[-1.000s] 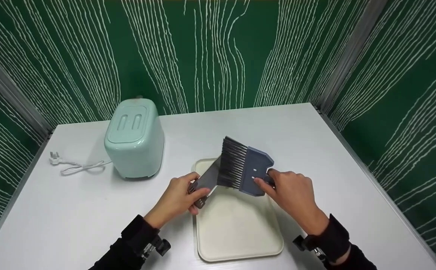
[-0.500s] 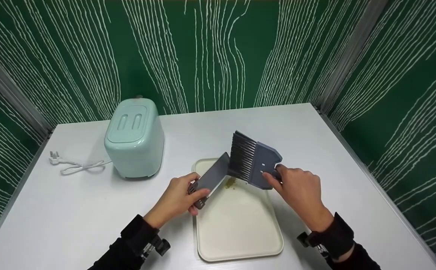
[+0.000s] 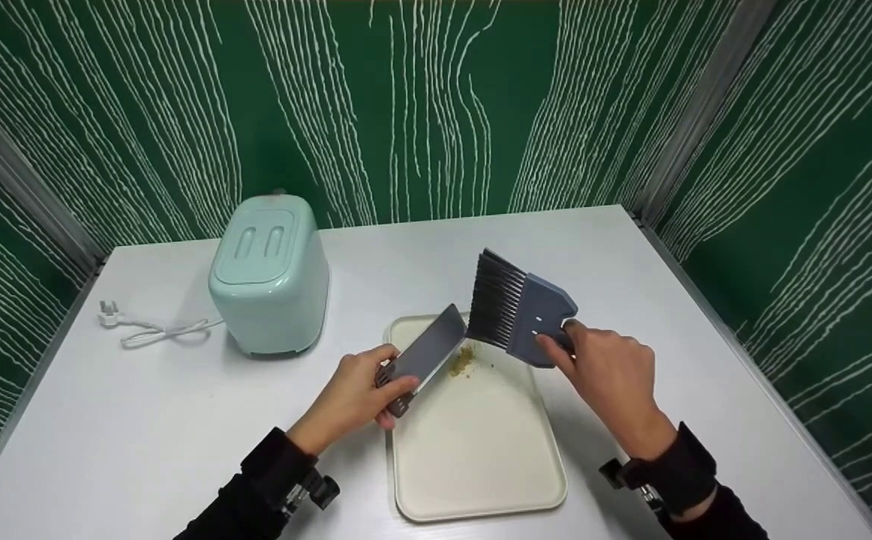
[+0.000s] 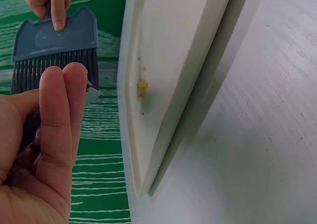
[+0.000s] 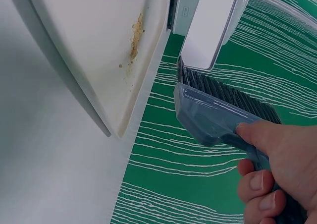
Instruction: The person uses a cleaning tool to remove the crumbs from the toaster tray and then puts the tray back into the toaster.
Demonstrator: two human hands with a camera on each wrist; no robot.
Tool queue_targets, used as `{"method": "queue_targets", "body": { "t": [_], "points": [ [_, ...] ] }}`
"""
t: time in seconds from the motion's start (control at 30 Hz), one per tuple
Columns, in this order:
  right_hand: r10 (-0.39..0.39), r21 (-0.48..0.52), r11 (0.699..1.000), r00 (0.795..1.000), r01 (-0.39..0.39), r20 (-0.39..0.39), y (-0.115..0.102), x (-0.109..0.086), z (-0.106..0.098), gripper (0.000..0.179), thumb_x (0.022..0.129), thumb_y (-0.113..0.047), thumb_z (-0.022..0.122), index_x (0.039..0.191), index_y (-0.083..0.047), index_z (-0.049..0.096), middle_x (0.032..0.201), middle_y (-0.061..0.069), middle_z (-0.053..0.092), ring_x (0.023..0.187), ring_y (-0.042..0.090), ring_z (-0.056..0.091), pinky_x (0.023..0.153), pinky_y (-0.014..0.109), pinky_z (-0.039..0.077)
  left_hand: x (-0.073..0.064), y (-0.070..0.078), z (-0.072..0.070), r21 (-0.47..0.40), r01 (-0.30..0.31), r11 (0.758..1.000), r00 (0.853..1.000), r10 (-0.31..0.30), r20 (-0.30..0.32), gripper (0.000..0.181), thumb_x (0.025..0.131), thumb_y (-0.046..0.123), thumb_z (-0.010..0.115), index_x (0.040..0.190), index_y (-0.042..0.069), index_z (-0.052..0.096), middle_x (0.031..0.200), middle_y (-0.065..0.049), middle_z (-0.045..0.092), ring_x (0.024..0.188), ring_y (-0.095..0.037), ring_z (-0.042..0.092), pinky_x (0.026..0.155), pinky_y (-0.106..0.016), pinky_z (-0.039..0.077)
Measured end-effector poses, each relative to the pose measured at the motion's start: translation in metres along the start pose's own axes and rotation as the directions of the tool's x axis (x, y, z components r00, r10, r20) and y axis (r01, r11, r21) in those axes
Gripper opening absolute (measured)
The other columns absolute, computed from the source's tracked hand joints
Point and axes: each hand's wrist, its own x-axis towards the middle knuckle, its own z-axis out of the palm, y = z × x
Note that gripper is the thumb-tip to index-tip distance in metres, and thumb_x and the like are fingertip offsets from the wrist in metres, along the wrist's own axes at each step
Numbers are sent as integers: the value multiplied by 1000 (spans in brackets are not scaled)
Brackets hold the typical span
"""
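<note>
Brush [image 3: 546,315] has lifted up and rightward, baring crumbly yellowish debris [image 3: 463,361] on the smooth cream tray [image 3: 481,450] — the bits lie loose, apparently ungathered. Right grip [image 3: 612,379] curls closed round the brush's bluish handle [image 5: 258,158]; left grip [image 3: 361,390] pinches the flat grey dustpan [image 3: 434,343] — dark stiff-looking bristles [image 3: 496,300] just beside its edge.
</note>
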Motion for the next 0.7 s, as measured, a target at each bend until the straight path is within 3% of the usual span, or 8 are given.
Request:
{"method": "queue_targets", "body": {
  "t": [0.23,0.7],
  "points": [
    [27,4,1000,1000,-27,-2,3,3,-7,48,94,-42,83,70,-9,58,50,5,46,40,22,40,41,29,16,1,-3,1,-4,-2,1000,1000,2,-2,24,102,24,77,109,6,62,76,-6,71,46,-9,68,52,-58,62],
    [-6,32,999,1000,7,-31,0,0,3,43,91,-39,87,73,-9,63,51,5,51,40,22,43,39,30,20,1,-3,0,-16,-10,1000,1000,10,-1,24,100,23,79,108,6,64,77,-8,73,46,-13,70,52,-59,61]
  ]
}}
